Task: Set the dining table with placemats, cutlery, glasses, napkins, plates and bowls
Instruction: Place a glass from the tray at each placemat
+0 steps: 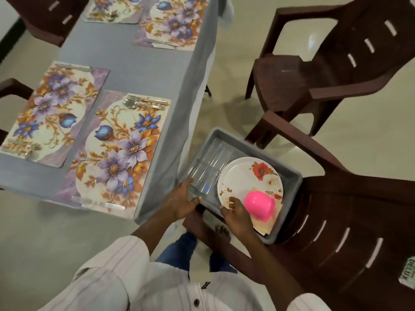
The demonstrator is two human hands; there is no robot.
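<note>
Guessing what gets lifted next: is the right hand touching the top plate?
Touching. Head view: the right hand pinches the plate rim, fingertips on top, thumb at edge.

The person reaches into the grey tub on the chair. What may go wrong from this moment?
1. The pink bowl seems to lie upside down on the plates that the right hand grips; lifting them could make it slide off.
2. The glasses lie on their sides beside the plates and might get knocked.
3. The left hand rests on the tub rim; pressure there may tip it off the chair.
</note>
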